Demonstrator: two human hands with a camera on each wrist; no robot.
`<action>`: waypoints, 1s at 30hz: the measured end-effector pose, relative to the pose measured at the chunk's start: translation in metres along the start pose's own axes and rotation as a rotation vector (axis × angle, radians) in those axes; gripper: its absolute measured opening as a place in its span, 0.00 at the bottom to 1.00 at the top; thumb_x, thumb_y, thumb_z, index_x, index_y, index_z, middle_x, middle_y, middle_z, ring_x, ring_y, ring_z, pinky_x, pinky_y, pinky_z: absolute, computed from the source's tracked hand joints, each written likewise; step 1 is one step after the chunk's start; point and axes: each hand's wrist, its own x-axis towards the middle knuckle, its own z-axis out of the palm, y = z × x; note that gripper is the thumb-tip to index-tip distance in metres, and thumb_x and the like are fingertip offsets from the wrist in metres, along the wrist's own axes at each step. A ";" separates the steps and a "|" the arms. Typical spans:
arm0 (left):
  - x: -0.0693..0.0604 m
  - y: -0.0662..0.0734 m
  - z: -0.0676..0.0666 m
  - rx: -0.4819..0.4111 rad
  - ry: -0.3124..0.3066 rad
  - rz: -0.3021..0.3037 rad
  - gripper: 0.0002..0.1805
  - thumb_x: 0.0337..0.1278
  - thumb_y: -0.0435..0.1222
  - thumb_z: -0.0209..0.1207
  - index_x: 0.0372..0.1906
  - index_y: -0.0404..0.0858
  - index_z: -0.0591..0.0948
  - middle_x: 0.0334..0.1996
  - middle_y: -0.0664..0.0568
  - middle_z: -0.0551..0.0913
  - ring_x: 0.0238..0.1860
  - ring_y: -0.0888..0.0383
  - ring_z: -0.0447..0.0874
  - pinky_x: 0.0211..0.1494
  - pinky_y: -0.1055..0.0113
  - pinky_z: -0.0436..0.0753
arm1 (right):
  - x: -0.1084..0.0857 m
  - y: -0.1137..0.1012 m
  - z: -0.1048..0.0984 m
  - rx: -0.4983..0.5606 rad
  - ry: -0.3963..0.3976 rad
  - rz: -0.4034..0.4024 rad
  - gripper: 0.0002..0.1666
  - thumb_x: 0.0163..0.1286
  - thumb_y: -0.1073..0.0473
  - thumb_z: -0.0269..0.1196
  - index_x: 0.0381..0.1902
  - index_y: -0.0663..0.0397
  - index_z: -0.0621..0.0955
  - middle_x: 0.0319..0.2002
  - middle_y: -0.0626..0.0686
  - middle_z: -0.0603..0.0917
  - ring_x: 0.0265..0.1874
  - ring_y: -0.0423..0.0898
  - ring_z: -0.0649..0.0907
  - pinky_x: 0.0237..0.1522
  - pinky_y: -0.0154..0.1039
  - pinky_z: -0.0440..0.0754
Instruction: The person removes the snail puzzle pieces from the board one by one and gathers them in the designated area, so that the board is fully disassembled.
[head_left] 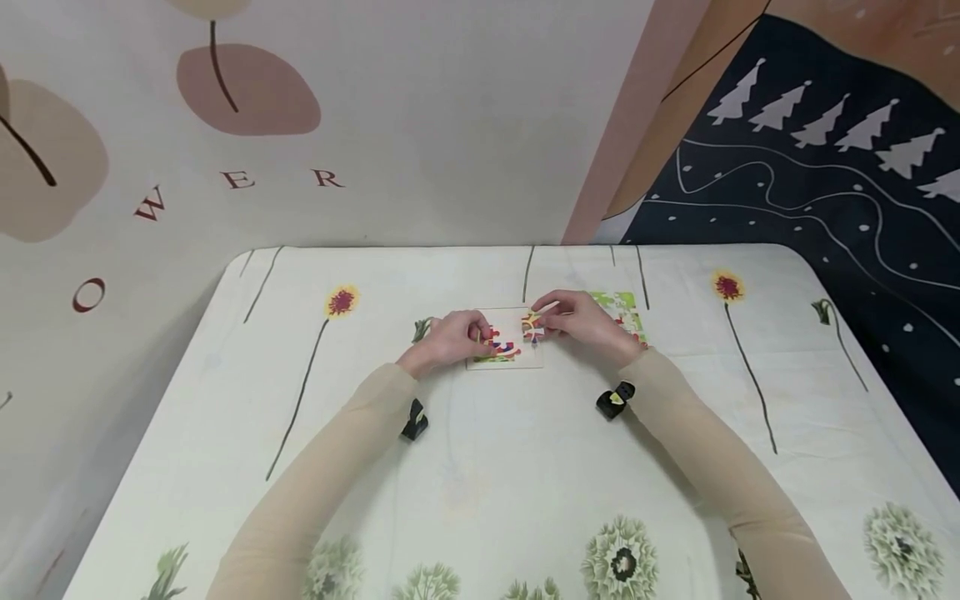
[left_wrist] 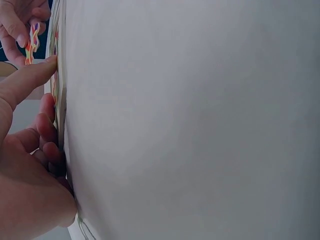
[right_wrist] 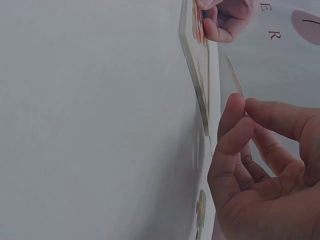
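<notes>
My left hand (head_left: 453, 337) rests at the left side of a thin white puzzle board (head_left: 531, 357), its thumb and a finger touching the joined colourful jigsaw pieces (head_left: 507, 350) there. The left wrist view has the thumb laid along the pieces and the other fingers bent by the board's edge. Between thumb and fingertips, my right hand (head_left: 581, 321) pinches a jigsaw piece (head_left: 533, 327) coloured yellow, red and purple. That piece, nearly edge-on in the right wrist view, is held up off the board (right_wrist: 196, 80). Fingers hide part of the joined pieces.
A green patterned group of pieces (head_left: 617, 303) lies right of the board, partly behind the right hand. The table (head_left: 465, 475) wears a white flower-print cloth. A printed curtain (head_left: 450, 125) hangs behind it. Black wrist cameras (head_left: 612, 402) sit at both cuffs.
</notes>
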 end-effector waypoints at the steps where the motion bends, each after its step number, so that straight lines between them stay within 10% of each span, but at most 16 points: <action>1: 0.000 0.000 0.000 0.004 0.002 0.001 0.12 0.50 0.39 0.70 0.35 0.41 0.78 0.23 0.56 0.71 0.29 0.58 0.69 0.54 0.50 0.55 | -0.001 0.001 -0.001 -0.004 0.004 0.000 0.14 0.70 0.65 0.59 0.53 0.59 0.80 0.42 0.58 0.84 0.36 0.47 0.83 0.37 0.39 0.78; 30: 0.002 -0.003 0.001 0.029 0.012 0.028 0.12 0.50 0.40 0.70 0.36 0.41 0.78 0.22 0.57 0.71 0.28 0.59 0.68 0.56 0.46 0.53 | -0.023 0.021 -0.048 0.015 0.178 0.084 0.15 0.68 0.60 0.63 0.50 0.63 0.80 0.41 0.56 0.83 0.36 0.44 0.79 0.39 0.37 0.76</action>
